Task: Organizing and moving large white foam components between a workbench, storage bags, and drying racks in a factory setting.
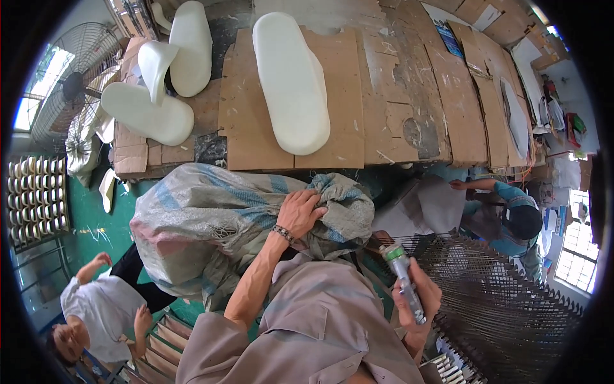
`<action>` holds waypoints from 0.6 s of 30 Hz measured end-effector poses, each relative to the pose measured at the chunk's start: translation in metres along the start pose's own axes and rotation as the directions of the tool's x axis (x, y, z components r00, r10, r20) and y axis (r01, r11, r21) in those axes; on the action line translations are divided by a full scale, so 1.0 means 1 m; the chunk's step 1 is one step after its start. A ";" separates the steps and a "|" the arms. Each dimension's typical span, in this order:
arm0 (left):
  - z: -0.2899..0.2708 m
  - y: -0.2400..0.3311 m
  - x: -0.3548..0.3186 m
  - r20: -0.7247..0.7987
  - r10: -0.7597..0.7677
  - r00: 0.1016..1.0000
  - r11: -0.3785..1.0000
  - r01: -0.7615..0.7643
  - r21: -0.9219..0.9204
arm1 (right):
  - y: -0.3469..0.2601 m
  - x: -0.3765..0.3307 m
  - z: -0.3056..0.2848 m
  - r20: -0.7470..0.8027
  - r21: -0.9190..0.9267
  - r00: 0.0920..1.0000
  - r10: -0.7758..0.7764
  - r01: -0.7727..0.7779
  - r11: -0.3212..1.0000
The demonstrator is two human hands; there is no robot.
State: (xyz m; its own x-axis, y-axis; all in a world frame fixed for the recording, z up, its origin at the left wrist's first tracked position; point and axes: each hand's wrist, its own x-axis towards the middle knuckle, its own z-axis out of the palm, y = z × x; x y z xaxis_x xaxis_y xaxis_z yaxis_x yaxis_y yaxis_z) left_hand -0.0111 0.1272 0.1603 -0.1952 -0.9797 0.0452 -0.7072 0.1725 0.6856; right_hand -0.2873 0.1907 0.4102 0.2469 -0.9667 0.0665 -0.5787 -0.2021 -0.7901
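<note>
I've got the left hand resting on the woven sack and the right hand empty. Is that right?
Not quite: the right hand isn't empty. The head view shows it holding a metal tool. The left hand does rest on the woven sack.

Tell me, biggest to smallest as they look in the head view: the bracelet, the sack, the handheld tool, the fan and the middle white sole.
1. Sack
2. Fan and middle white sole: too alike to rank
3. Handheld tool
4. Bracelet

One striped sack (pixel 198 211), one tool (pixel 401 267)
</note>
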 end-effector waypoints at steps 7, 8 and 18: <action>0.002 -0.004 0.001 0.006 -0.016 1.000 1.000 0.017 -0.017 | -0.006 0.002 -0.005 0.006 0.032 0.992 0.124 -0.124 0.992; 0.002 -0.004 0.001 0.015 -0.014 1.000 1.000 0.015 -0.022 | -0.011 0.002 -0.012 0.085 0.005 0.985 0.148 -0.149 0.989; 0.000 -0.006 0.004 0.045 -0.052 0.998 0.998 0.053 -0.042 | -0.003 -0.005 -0.018 0.111 0.024 0.968 0.224 -0.228 0.973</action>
State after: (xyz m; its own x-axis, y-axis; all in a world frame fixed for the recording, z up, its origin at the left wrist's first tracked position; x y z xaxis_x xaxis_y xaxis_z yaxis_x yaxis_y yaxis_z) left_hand -0.0081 0.1227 0.1564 -0.1888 -0.9817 -0.0230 -0.6876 0.1155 0.7168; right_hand -0.3008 0.1929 0.4239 0.1955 -0.9640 -0.1800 -0.6010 0.0272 -0.7988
